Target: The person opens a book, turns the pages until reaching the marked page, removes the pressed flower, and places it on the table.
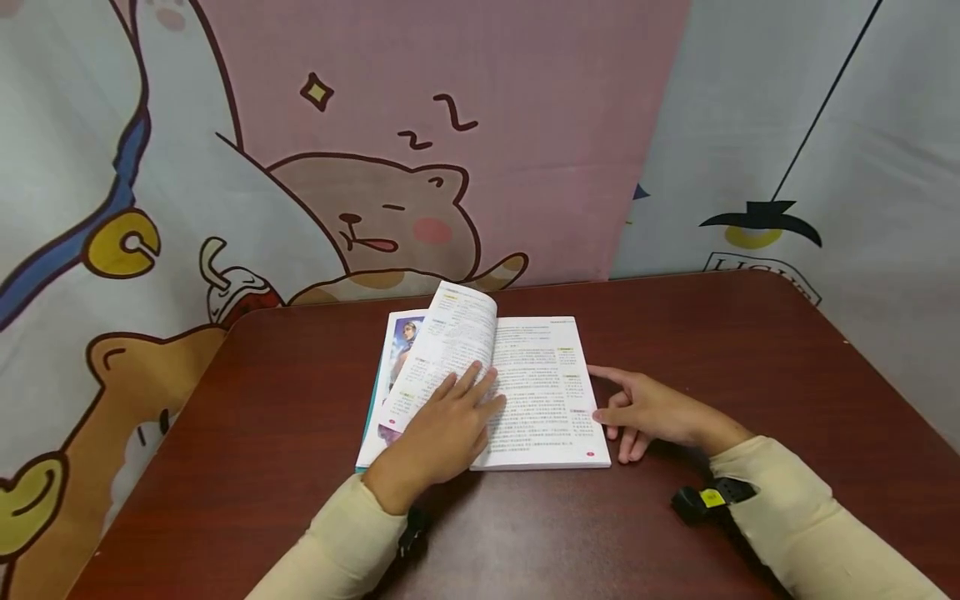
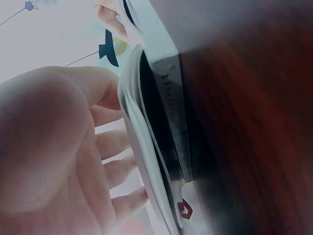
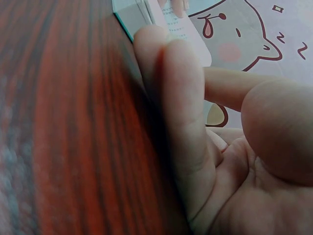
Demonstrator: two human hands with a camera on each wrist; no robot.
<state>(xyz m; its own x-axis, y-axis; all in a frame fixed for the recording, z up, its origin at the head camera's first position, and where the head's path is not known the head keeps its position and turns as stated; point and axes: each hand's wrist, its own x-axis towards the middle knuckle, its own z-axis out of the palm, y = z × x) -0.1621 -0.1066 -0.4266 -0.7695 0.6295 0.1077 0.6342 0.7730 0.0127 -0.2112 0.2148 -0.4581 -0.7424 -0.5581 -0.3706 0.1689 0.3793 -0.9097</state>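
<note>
Resting on the open book (image 1: 536, 392), left hand (image 1: 452, 419) lies back upward, fingers extended and slightly spread, touching printed paper close to the spine. State: relaxed and unclenched. Left wrist view shows the palm side, with fingertips against a bowed stack of pages.

Right hand (image 1: 651, 408) is at the book's right edge. Index finger extended toward the upper part of that edge; thumb at the margin below it; remaining fingers loosely bent beside the book, low over the table (image 1: 262, 442). State: loose, ungripped. Whether the thumb presses the paper cannot be told.

Book position: near the middle of the table, lying open. One leaf (image 1: 459, 333) stands partly lifted from the spine, slanting across the left page and partly covering a colour illustration (image 1: 407, 333) of a figure. The right-hand page bears dense text, with small coloured labels down its outer margin. A teal cover edge (image 1: 372, 412) shows at left.

Both forearms: cream sleeves (image 1: 806, 508). At the right wrist, a black strapped device (image 1: 705, 502) with a yellow patch.

Table surface: dark reddish-brown, wood-grained. Behind it, a printed backdrop (image 1: 555, 108): sleeping cartoon bear (image 1: 408, 217), yellow bell (image 1: 123, 243) at left, black hat-shaped motif (image 1: 763, 218) at right.
</note>
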